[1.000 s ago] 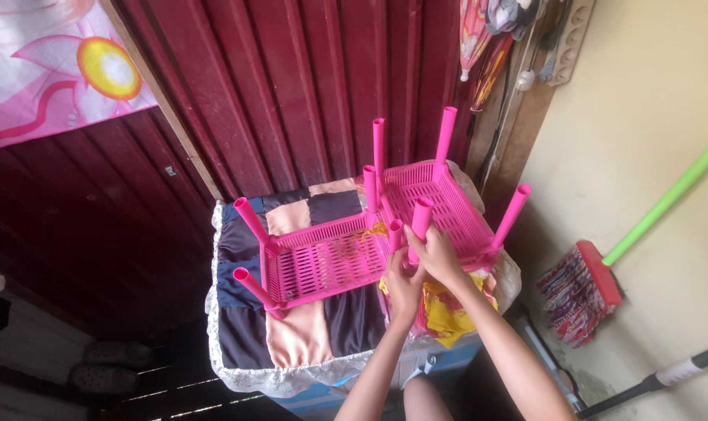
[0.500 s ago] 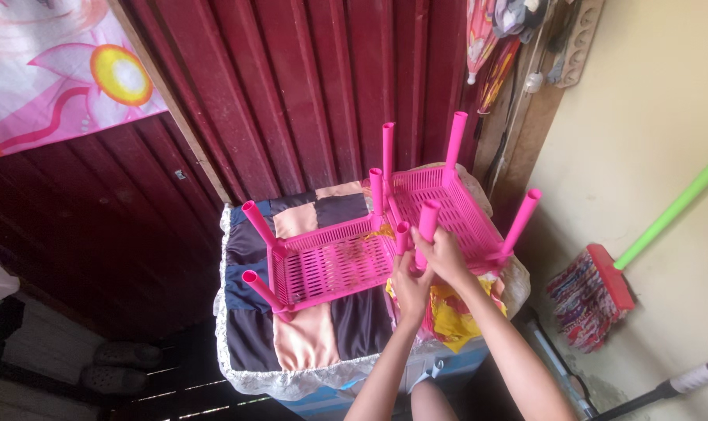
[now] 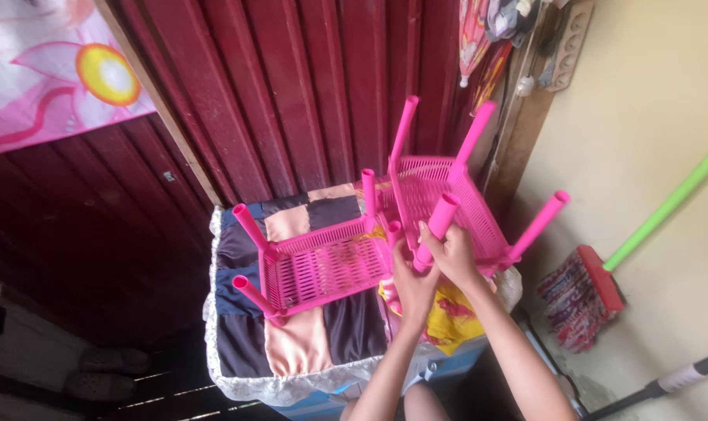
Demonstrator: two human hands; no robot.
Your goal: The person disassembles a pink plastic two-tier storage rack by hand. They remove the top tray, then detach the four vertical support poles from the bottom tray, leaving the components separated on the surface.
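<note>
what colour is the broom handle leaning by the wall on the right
Bright green; the broom handle shows best in the head view, above its red broom head.

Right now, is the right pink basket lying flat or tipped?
Tipped: the right pink basket is raised at its near edge, right hand gripping one leg.

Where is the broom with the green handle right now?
The broom leans against the cream wall at the right of the head view, beyond the tilted pink basket.

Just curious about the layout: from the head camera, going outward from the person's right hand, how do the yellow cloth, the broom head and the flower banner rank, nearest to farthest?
From the right hand:
1. Yellow cloth, just below it.
2. Broom head, lower right by the wall.
3. Flower banner, far upper left.
</note>
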